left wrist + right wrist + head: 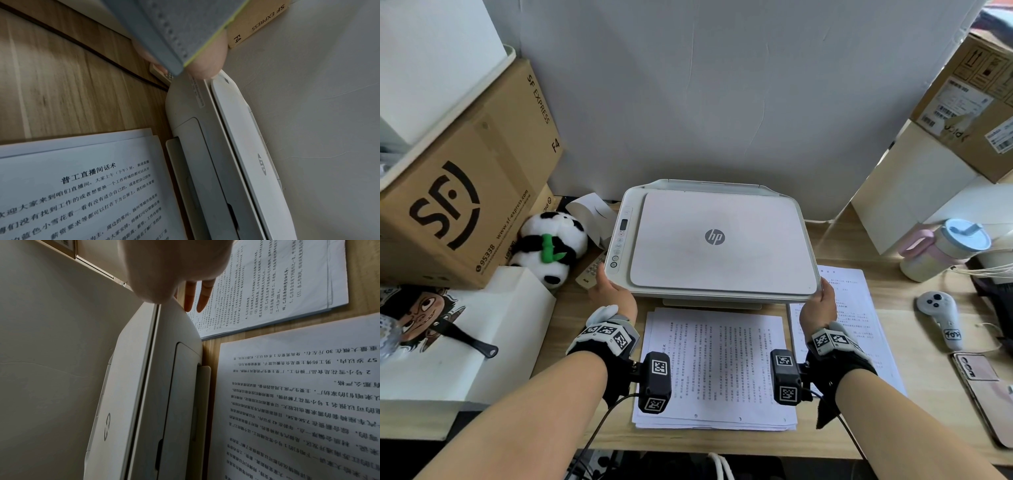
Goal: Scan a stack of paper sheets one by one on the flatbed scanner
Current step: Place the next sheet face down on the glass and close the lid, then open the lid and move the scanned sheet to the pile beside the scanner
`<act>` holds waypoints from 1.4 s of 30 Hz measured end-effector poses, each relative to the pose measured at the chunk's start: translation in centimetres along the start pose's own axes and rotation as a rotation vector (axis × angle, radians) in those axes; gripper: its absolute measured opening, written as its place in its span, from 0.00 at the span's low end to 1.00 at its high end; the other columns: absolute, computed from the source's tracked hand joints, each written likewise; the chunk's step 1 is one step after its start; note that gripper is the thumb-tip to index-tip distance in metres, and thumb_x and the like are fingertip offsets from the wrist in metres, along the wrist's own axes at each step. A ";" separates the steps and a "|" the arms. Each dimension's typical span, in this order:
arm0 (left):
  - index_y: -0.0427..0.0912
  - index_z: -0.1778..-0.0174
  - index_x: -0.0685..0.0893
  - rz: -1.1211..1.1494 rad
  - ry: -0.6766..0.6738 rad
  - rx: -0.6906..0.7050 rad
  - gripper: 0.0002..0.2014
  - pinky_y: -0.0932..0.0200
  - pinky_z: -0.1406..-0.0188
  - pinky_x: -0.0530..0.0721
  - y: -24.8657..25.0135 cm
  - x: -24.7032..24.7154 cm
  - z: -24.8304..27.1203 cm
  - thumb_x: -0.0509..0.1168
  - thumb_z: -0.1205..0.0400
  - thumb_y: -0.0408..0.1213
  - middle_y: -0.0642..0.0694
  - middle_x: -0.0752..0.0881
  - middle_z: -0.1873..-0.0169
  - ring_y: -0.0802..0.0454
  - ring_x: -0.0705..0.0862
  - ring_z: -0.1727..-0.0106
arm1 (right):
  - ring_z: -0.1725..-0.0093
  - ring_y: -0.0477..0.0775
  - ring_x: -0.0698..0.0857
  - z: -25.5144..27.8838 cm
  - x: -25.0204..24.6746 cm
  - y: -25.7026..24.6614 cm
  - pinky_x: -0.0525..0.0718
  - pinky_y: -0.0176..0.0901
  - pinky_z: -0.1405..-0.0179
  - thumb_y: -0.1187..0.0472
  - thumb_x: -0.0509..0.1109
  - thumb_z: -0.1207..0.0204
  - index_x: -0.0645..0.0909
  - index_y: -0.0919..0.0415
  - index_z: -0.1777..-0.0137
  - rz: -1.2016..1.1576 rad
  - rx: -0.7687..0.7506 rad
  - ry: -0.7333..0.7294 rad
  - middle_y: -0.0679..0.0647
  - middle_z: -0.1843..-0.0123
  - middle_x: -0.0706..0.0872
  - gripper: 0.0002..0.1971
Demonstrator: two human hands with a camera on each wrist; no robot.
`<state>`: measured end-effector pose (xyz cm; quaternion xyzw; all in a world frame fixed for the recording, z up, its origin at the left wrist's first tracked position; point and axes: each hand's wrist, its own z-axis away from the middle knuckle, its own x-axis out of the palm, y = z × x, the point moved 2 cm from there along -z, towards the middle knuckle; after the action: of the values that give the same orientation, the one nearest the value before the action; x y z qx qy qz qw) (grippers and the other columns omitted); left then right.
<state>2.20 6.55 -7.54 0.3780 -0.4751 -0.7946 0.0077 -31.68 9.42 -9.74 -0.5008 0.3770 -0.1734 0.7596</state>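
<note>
A white HP flatbed scanner [722, 240] stands mid-desk against the wall, its lid down. My left hand [613, 293] rests against its front left corner. The thumb [207, 65] lies on the top edge beside the lid, and a grey strap hides the other fingers. My right hand [822, 301] sits on the front right corner, palm on the lid [133, 369], with straight fingers [190, 295] hanging down the side. A stack of printed sheets [715, 370] lies in front of the scanner between my wrists. A second pile of sheets [856, 301] lies to the right.
Left of the scanner are a panda plush [551, 246], a remote [590, 270], an SF cardboard box [465, 188] and a white box with a cartoon [448, 325]. On the right stand a lidded mug [945, 250], a white controller [938, 315], a phone [986, 387] and stacked boxes [962, 102].
</note>
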 end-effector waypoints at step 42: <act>0.46 0.45 0.83 -0.261 -0.115 0.204 0.15 0.45 0.37 0.79 4.6 -0.5 -4.2 0.56 0.22 0.31 0.36 0.82 0.39 0.34 0.80 0.40 | 0.29 0.64 0.75 0.6 -0.5 -0.7 0.71 0.48 0.31 0.60 0.49 0.13 0.69 0.61 0.24 0.033 0.004 -0.047 0.59 0.28 0.77 0.20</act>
<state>3.49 1.11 -4.87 0.3893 -0.4997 -0.7568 -0.1612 -31.50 9.79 -8.80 -0.4970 0.3668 -0.1498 0.7720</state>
